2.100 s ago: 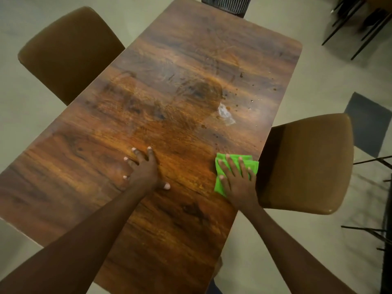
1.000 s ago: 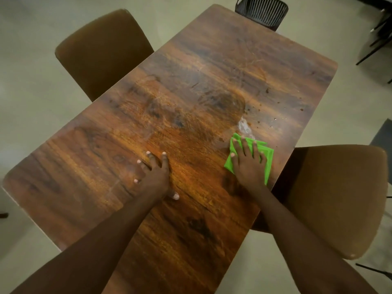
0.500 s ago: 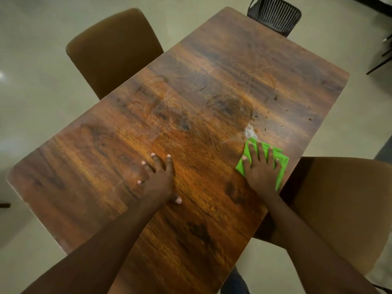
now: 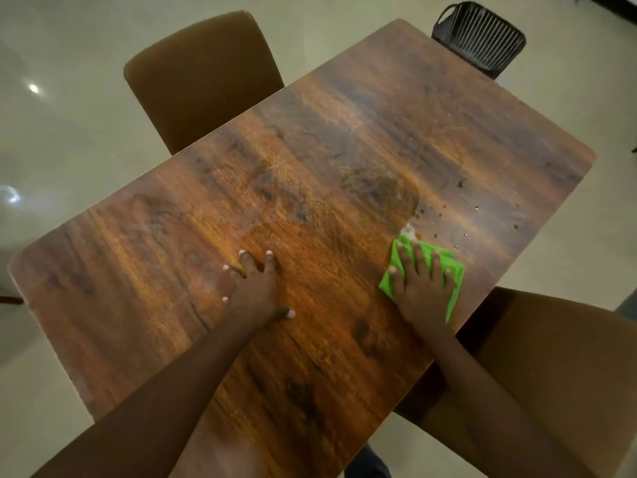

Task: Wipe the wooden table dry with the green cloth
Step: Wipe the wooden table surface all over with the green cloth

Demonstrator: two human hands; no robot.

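One table (image 4: pixel 344 150), one cloth (image 4: pixel 454 274), three chairs (image 4: pixel 203 81) (image 4: pixel 558 374) (image 4: pixel 479 39), two hands (image 4: pixel 255 291) (image 4: pixel 424 291).

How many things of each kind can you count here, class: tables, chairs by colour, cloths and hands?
Wooden table: 1
Brown chairs: 2
Black slatted chair: 1
Green cloth: 1
Hands: 2, the left hand flat on the table and the right hand pressing the cloth
Total: 7

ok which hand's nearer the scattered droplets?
Right. The right hand, on the green cloth, sits just short of the droplets; the left hand rests flat on the table, farther left.
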